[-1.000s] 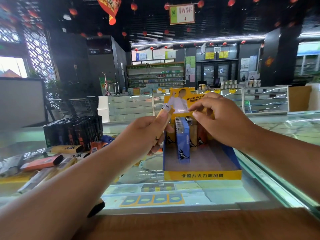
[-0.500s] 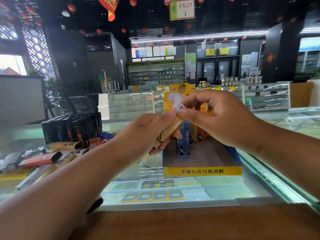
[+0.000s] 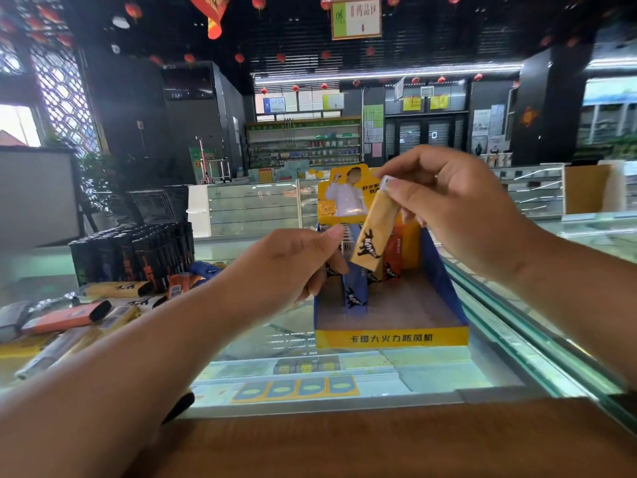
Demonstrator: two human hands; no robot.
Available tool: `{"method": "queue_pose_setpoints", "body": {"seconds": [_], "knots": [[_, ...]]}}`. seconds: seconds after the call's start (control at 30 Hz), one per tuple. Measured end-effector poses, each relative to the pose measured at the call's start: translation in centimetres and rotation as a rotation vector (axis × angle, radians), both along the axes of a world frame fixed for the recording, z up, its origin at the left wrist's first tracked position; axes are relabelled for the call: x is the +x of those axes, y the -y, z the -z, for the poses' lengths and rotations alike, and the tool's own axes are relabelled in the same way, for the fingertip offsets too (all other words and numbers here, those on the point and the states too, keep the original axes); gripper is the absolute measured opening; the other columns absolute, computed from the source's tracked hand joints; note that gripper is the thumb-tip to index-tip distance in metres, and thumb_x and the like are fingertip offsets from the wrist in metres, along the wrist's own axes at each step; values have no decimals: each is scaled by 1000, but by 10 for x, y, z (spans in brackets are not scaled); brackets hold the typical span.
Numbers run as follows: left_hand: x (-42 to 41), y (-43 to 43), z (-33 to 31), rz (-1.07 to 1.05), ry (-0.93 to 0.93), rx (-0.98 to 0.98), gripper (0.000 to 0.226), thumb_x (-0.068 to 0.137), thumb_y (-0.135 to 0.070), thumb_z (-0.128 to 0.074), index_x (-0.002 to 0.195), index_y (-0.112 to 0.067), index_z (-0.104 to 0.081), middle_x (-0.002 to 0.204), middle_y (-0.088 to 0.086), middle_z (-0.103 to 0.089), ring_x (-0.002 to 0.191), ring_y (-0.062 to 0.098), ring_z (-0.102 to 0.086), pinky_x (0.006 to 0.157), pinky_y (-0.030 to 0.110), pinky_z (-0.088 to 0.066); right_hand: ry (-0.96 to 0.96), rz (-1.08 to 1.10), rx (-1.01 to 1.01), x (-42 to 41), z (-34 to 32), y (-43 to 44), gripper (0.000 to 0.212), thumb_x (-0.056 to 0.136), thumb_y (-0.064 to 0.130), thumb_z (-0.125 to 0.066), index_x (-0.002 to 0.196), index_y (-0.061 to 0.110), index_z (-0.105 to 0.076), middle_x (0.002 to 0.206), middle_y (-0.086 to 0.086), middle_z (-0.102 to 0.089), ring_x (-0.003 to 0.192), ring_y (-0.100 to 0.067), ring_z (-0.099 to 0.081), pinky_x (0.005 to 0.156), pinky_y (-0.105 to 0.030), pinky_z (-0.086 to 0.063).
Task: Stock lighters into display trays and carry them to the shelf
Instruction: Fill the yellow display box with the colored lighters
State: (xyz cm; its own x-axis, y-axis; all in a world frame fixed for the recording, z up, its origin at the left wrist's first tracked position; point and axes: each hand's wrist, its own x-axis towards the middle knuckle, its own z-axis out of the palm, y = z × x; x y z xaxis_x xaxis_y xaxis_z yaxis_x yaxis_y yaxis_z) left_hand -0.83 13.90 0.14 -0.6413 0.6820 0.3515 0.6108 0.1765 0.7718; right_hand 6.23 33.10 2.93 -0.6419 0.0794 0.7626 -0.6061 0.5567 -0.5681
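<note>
My right hand (image 3: 451,208) pinches the top of a yellow lighter (image 3: 374,232), which hangs tilted above the display tray (image 3: 393,336). The tray is blue with a yellow front strip and stands on the glass counter. A blue lighter (image 3: 355,288), an orange one (image 3: 393,257) and a few more stand upright at its back. My left hand (image 3: 293,263) hovers just left of the yellow lighter, fingers loosely curled, holding nothing.
Loose lighters lie on the glass at the left, among them an orange one (image 3: 65,317) and a yellow one (image 3: 117,289). A block of black lighters (image 3: 134,253) stands behind them. A wooden counter edge (image 3: 379,439) runs along the front.
The yellow lighter passed from my left hand to my right. My right hand lifted it up and to the right, and my left hand let go and dropped slightly.
</note>
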Motion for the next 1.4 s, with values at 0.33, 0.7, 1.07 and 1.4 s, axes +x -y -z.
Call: {"method": "queue_pose_setpoints", "body": {"seconds": [0.33, 0.7, 1.07, 1.4], "knots": [[-4, 1, 3, -4, -33, -26, 46, 79, -62, -43, 74, -24, -69, 53, -2, -45, 47, 13, -32, 49, 27, -27, 53, 339, 467, -6, 3, -17, 12, 90, 18, -65, 100, 20, -71, 79, 19, -63, 64, -3, -57, 56, -7, -39], [-8, 2, 4, -47, -35, -20, 36, 100, -37, -46, 81, -17, -69, 51, -6, -46, 48, 14, -32, 52, 28, -27, 95, 346, 523, -20, 18, -14, 11, 90, 23, -65, 101, 22, -68, 88, 15, -63, 75, 17, -53, 65, 0, -38], [-5, 2, -1, -52, 69, 193, 32, 104, -24, -40, 87, -15, -66, 57, 0, -43, 48, 14, -32, 54, 29, -30, 142, 380, 562, -21, 16, -14, 9, 89, 29, -66, 97, 30, -69, 98, 12, -50, 69, -4, -49, 58, -10, -34], [-2, 2, -14, -141, 207, 598, 41, 105, -39, -32, 88, -24, -66, 63, -4, -56, 60, 16, -37, 57, 33, -28, -107, 135, 687, 6, 7, 17, 9, 82, 32, -64, 89, 30, -58, 78, 22, -55, 77, -4, -51, 67, -11, -37]]}}
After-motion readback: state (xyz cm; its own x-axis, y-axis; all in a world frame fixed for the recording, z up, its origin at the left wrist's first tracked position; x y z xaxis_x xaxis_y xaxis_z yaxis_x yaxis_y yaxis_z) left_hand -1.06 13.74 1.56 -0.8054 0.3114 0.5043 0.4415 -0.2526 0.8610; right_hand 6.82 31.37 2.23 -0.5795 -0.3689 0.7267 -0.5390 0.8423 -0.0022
